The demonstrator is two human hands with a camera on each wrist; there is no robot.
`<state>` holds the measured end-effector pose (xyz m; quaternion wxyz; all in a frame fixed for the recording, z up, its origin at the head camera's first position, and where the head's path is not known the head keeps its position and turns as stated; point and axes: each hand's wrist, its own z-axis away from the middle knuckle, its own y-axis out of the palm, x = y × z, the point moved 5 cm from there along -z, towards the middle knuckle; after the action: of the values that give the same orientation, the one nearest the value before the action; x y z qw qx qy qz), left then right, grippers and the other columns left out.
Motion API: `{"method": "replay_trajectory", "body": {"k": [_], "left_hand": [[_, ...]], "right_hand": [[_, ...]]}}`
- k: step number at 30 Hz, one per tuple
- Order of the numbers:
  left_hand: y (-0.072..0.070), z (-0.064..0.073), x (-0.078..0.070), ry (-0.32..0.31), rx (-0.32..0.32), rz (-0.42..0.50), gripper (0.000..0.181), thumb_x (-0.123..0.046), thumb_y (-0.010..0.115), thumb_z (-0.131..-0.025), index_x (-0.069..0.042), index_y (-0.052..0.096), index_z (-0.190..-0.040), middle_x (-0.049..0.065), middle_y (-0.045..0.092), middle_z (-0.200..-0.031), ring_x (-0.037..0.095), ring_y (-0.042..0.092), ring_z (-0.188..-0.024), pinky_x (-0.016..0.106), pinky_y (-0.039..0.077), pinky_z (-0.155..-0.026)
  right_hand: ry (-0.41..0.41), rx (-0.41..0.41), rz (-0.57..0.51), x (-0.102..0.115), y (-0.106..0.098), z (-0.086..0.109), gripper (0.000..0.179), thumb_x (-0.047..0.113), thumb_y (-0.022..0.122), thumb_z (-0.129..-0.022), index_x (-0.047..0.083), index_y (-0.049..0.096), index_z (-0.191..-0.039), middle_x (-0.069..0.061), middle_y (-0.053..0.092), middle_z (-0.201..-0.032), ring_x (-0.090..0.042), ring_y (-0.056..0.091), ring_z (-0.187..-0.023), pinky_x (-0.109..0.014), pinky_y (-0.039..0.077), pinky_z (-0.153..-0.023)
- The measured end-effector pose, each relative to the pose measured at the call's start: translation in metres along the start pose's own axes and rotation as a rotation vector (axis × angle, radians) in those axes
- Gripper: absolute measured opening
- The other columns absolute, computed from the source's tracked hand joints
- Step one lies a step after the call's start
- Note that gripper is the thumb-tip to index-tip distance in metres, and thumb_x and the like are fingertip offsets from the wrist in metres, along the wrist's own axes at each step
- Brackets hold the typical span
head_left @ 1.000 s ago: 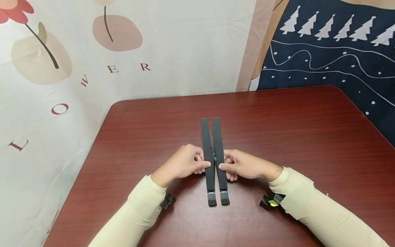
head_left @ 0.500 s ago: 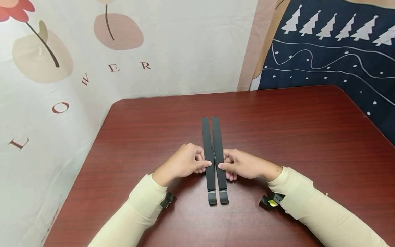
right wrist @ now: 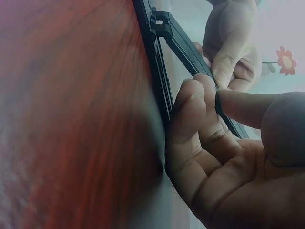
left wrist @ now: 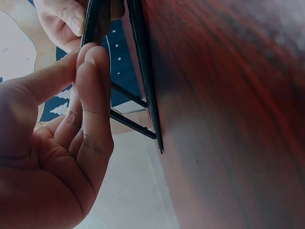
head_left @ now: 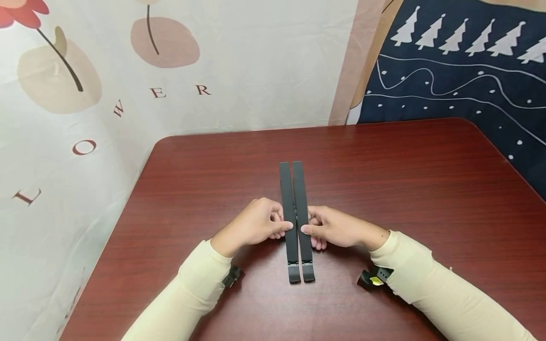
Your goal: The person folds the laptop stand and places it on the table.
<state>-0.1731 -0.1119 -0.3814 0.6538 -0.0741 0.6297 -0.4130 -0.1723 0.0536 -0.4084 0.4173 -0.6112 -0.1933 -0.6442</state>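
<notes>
A black folding laptop stand [head_left: 287, 189] stands on the table, its two long arms almost parallel with a thin gap between them. Small hinged lips [head_left: 294, 273] finish the near ends. My left hand [head_left: 261, 222] pinches the left arm, thumb on top and fingers curled beneath. On the other side, my right hand [head_left: 337, 226] grips the right arm in the same way. From the left wrist, a lower bar [left wrist: 143, 57] runs along the tabletop, joined to the raised part by thin struts [left wrist: 132, 124]. A hinge [right wrist: 161, 24] joins upper and lower bars in the right wrist view.
The dark red wooden table [head_left: 204, 175] has rounded far corners. Behind it hangs a pale cloth [head_left: 264, 61] with flowers and letters. A navy cloth [head_left: 452, 80] with white trees hangs at the right. Black straps [head_left: 232, 276] sit at both wrists.
The stand's two arms have drawn closer together, narrowing the gap between them. Both hands keep their hold, moving slightly inward. The head view has shifted a little.
</notes>
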Motion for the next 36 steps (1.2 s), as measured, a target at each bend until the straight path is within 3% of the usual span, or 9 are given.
{"method": "replay_trajectory", "body": {"k": [36], "left_hand": [[0.0014,-0.0014,0.0006,-0.014,0.014,-0.009,0.022,-0.015,0.077,-0.089,-0.007,0.063,-0.073,0.0,0.069,-0.064,0.009,0.066,-0.056,0.026,0.056,-0.055]], "right_hand": [[-0.01,0.012,-0.009,0.0024,0.0026,-0.0027,0.012,0.005,0.053,-0.102,-0.004,0.051,-0.109,-0.004,0.061,-0.064,-0.015,0.059,-0.055,-0.031,0.055,-0.05]]}}
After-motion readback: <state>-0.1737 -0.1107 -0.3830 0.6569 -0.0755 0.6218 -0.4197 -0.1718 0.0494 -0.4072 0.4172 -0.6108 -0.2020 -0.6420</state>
